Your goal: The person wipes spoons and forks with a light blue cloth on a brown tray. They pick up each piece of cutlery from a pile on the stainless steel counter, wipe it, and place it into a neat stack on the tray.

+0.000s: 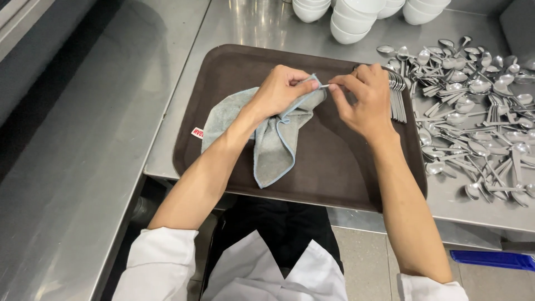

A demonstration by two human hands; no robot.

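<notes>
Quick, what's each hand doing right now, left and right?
Left hand: closed, gripping the grey cloth around a spoon handle.
Right hand: fingers pinched on the same spoon handle.

A tray lay on the counter, its near edge over the counter's front. On the tray lay a cloth, left of centre. The left hand rested on the cloth; the right hand was just right of it, fingertips meeting. Stacked spoons lay at the tray's right edge. Loose spoons lay right of the tray. Bowls stood behind it.
</notes>
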